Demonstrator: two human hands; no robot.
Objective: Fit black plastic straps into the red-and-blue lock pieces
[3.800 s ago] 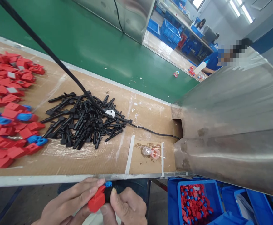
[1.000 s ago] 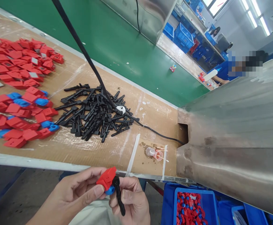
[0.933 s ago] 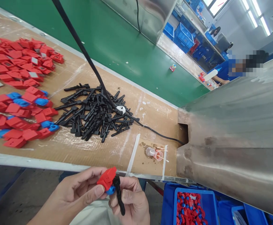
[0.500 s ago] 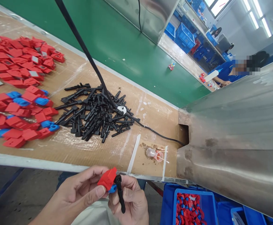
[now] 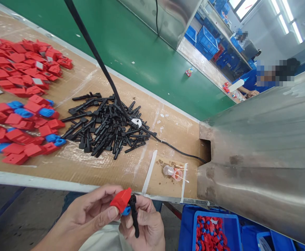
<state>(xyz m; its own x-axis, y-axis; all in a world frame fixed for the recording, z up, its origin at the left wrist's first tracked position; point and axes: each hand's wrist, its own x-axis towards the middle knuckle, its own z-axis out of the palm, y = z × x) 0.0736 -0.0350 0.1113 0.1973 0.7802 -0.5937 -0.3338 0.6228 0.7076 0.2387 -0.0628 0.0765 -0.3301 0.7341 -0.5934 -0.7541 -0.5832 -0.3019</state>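
My left hand point(image 5: 89, 216) pinches a red plastic block point(image 5: 121, 199) with a blue piece under it, held below the bench's near edge. My right hand point(image 5: 145, 226) grips a black plastic stick point(image 5: 134, 216) whose top end meets the red block. A heap of the same black sticks point(image 5: 105, 127) lies in the middle of the cardboard-covered bench point(image 5: 94, 167). Red blocks, some with blue pieces point(image 5: 24, 129), are piled at the left, with a further red pile point(image 5: 24, 66) behind them.
A black cable point(image 5: 97, 62) crosses over the stick heap and runs into a notch of the big steel housing point(image 5: 262, 153) at right. Small clear cups point(image 5: 172, 171) sit near the white tape strips. A blue bin of red-and-blue parts point(image 5: 211, 233) stands below. Another person sits far right.
Since 3.8 s ago the black stick, then buried in the red block, now hangs out below it. Over the last second my hands barely shifted; the view drifted slightly.
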